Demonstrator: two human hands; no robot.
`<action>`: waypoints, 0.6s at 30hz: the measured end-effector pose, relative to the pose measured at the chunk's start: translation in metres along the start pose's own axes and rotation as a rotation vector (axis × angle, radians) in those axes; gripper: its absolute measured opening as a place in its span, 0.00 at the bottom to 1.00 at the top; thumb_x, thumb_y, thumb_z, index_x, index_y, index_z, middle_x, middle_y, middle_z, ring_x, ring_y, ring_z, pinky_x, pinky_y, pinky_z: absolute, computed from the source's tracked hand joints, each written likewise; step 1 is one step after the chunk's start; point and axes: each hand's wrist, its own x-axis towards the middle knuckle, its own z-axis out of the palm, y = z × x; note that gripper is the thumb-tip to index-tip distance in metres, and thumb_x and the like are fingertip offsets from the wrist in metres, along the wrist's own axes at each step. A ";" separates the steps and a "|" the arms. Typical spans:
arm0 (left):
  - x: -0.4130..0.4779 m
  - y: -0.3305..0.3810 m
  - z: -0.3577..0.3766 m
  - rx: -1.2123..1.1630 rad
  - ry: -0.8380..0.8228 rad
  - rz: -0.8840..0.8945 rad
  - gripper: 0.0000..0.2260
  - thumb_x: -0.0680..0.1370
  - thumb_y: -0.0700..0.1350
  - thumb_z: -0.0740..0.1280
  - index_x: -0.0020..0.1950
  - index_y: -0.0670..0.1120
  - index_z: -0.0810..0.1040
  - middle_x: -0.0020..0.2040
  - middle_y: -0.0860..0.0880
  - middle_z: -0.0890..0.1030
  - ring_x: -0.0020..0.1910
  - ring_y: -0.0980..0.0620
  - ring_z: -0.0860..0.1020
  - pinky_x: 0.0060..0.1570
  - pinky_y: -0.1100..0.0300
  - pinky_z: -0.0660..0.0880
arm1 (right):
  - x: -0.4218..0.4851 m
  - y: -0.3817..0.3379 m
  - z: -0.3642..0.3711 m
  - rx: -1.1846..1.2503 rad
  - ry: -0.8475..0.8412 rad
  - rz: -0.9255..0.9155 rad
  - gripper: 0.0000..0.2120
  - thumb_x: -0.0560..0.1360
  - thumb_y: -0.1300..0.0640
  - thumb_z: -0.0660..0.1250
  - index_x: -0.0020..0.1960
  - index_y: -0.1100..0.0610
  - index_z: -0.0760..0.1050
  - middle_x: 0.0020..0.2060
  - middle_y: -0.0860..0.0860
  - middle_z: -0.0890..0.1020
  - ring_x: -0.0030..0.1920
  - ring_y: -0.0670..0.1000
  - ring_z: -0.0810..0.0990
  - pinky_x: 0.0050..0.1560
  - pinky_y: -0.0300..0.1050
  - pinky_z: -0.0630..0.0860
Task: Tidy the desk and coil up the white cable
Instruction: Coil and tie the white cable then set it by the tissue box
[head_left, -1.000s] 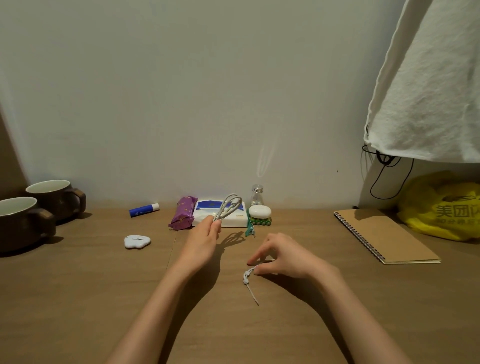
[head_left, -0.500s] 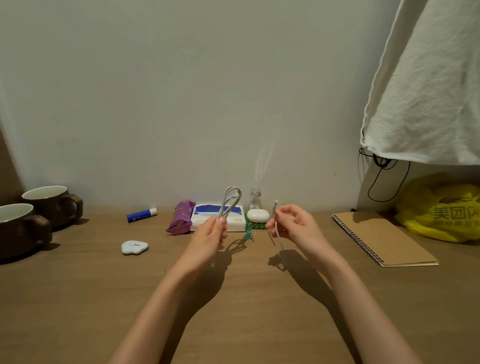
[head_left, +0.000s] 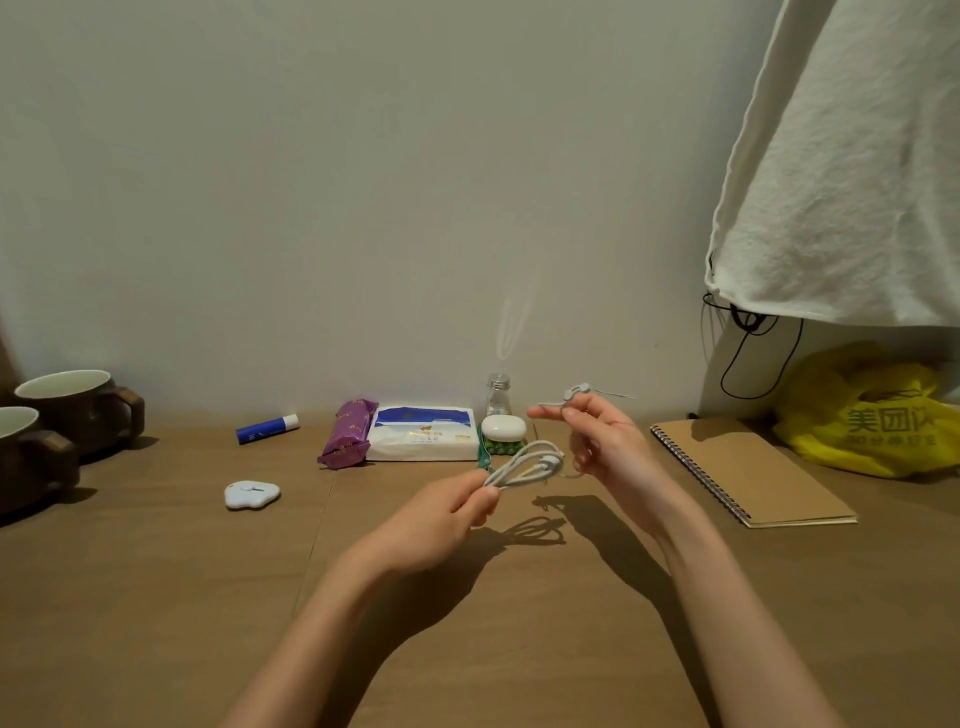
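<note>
Well, above the wood-grain worktop (head_left: 156, 597) my left grip (head_left: 436, 519) pinches the white cable (head_left: 527, 461), folded in smooth loops; my right grip (head_left: 608, 441) pinches a thin kinked tie (head_left: 574, 393) just beyond. Farther back, a crinkled yellow bag (head_left: 852, 415) reads 美团.

A white cable (head_left: 527, 464), folded into several long loops, held in mid-air, pinched at one end, loops pointing right.

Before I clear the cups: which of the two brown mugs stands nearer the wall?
The rear mug, fully in view, its handle toward the blue tube; the other mug sits closer to the camera, cut off by the frame's left edge.
</note>
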 end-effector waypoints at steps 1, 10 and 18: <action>0.000 -0.002 0.001 0.047 0.003 0.005 0.12 0.82 0.49 0.54 0.46 0.46 0.73 0.39 0.52 0.74 0.37 0.55 0.70 0.40 0.60 0.69 | -0.002 -0.002 0.002 -0.069 -0.018 -0.010 0.07 0.80 0.62 0.57 0.44 0.56 0.68 0.50 0.52 0.85 0.25 0.44 0.62 0.29 0.39 0.60; 0.001 -0.003 0.009 0.146 0.077 -0.030 0.10 0.82 0.49 0.54 0.42 0.54 0.70 0.38 0.55 0.74 0.36 0.57 0.70 0.37 0.62 0.66 | -0.009 -0.002 0.022 -0.241 -0.310 -0.024 0.05 0.81 0.60 0.56 0.49 0.61 0.68 0.48 0.55 0.85 0.48 0.45 0.83 0.45 0.34 0.77; 0.008 -0.003 0.009 -0.148 0.191 -0.149 0.12 0.82 0.48 0.53 0.45 0.47 0.72 0.37 0.52 0.72 0.34 0.57 0.69 0.35 0.65 0.67 | -0.010 0.000 0.031 -0.276 -0.288 -0.134 0.07 0.81 0.58 0.58 0.52 0.62 0.71 0.46 0.61 0.83 0.53 0.56 0.80 0.58 0.44 0.75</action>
